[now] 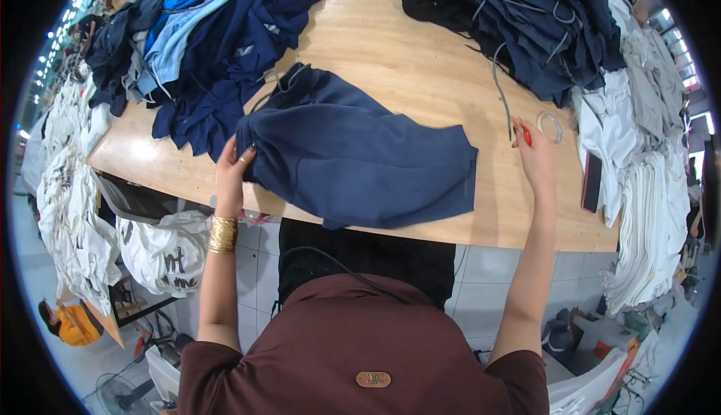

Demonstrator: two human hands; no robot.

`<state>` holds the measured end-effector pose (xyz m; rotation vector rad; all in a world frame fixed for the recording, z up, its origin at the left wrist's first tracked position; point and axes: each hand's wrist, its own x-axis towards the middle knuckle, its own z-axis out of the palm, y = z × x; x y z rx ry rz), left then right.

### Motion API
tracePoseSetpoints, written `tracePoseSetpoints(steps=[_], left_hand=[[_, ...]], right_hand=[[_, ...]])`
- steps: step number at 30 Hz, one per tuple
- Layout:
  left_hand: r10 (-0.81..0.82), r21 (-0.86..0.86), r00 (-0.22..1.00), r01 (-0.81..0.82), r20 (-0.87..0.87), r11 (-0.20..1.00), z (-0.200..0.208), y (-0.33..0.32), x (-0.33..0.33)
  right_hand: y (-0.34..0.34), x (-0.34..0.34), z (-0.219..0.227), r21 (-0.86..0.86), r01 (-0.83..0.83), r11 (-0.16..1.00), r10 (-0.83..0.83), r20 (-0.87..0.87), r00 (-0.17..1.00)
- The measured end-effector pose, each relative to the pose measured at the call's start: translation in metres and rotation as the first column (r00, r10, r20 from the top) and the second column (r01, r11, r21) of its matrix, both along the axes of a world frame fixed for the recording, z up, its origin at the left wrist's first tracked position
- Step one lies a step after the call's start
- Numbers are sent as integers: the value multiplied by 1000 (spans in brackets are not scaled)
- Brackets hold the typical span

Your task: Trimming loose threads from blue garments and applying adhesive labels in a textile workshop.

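Observation:
A pair of dark blue drawstring shorts (pixel 368 163) lies spread over the wooden table (pixel 360 32) in front of me, its gathered waistband toward the left and its leg hems toward the right. My left hand (pixel 234 171) is closed on the waistband, thumb on top. To the right, apart from the shorts, my right hand (pixel 536 163) grips small red-handled thread snips (pixel 526 135) above the table. A dark cord (pixel 501 88) from the far right pile hangs down close to the snips. Beside that hand lies a pale tape roll (pixel 550 127).
Blue and navy garments (pixel 233 47) are heaped at the far left, dark garments (pixel 526 17) at the far right. White clothes (pixel 642 220) stack along the right edge, near a dark phone-like slab (pixel 592 182). A white bag (pixel 167 253) sits below the left edge; a person in yellow (pixel 75 325) is beyond.

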<state>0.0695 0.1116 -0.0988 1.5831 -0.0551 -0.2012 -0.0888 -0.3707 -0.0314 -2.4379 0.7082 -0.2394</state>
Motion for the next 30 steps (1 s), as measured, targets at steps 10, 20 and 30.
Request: tracePoseSetpoints(steps=[10, 20, 30], left_hand=[[33, -11, 987, -35, -156, 999, -23, 17, -3], [253, 333, 833, -449, 492, 829, -7, 2, 3], [-517, -148, 839, 497, -171, 855, 14, -180, -69]], right_hand=[[11, -61, -84, 423, 159, 892, -228, 117, 966], [66, -28, -95, 471, 228, 852, -308, 99, 946], [162, 9, -27, 527, -421, 738, 232, 388, 892]])
